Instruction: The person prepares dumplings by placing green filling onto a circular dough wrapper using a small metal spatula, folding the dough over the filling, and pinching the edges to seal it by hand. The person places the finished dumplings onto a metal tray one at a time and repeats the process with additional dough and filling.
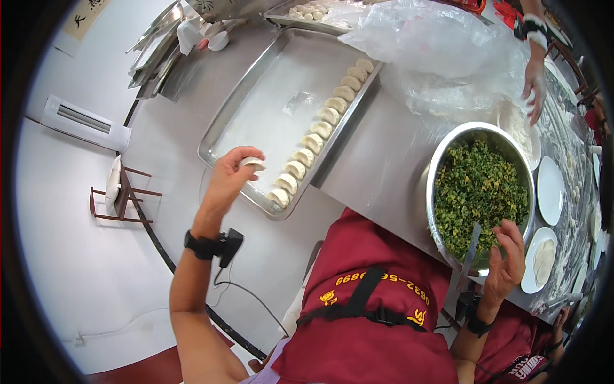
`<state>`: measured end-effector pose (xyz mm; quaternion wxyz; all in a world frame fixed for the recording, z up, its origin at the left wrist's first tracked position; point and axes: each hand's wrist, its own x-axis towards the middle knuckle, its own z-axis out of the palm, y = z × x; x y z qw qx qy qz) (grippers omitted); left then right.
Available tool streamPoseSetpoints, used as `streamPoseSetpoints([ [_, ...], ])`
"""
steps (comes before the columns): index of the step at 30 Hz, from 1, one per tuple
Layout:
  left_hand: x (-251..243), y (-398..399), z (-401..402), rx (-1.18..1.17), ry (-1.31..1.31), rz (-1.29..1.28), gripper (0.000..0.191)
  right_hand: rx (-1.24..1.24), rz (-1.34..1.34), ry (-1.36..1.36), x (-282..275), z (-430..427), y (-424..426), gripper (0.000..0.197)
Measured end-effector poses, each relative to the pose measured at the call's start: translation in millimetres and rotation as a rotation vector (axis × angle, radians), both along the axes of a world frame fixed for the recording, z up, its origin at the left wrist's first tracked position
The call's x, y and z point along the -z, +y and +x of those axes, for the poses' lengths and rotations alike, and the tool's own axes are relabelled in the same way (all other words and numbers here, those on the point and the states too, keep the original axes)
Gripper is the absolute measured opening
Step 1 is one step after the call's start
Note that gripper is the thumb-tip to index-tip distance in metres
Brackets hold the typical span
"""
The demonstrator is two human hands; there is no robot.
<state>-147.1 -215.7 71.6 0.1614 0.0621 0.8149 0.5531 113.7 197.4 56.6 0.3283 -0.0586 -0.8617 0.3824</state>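
A folded white dumpling [253, 163] is pinched between the thumb and fingers of my left hand [230, 173], above the near left corner of a shallow metal tray [259, 96]. Along the tray's right side runs a row of pleated dumplings [321, 128]. My right hand [507, 261], empty with fingers apart and slightly curled, hovers at the near right rim of a steel bowl [430, 192]. Chopped green and yellow filling [479, 192] is heaped inside. A flat metal spatula [472, 249] leans on the bowl's near rim, its blade over the filling.
Dough wrappers lie on a white plate [531, 278] beside another white plate [550, 192]. Clear plastic sheeting [431, 48] covers the far table. Another person's hand [534, 89] reaches over flour [518, 129]. A second tray [331, 24] holds dough pieces. Stacked trays [156, 57] stand far left.
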Motion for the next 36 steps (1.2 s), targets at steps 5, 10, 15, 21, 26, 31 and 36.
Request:
streamPoseSetpoints([
  [5,13,-31,-55,0.045,-0.023,-0.181,0.022,0.079,-0.005,-0.039,-2,6,13,0.021],
  [10,-10,-2,-131,0.281,-0.020,-0.269,0.022,0.143,0.115,-0.122,-3,8,29,0.023],
  [15,-49,98,-194,0.433,-0.048,-0.178,0.021,0.188,0.129,-0.140,-8,9,33,0.022],
  [21,20,206,-267,0.546,-0.018,-0.109,0.024,0.275,0.203,-0.204,-13,16,37,0.022],
  [26,132,251,-343,0.397,0.154,-0.134,0.020,0.342,0.177,-0.281,-14,34,43,0.025],
  [31,195,276,-353,0.323,1.102,-0.302,0.022,0.338,0.090,-0.339,-2,43,48,0.026],
  [36,197,257,-349,0.146,1.086,-0.325,0.028,0.322,0.026,-0.291,6,39,50,0.026],
])
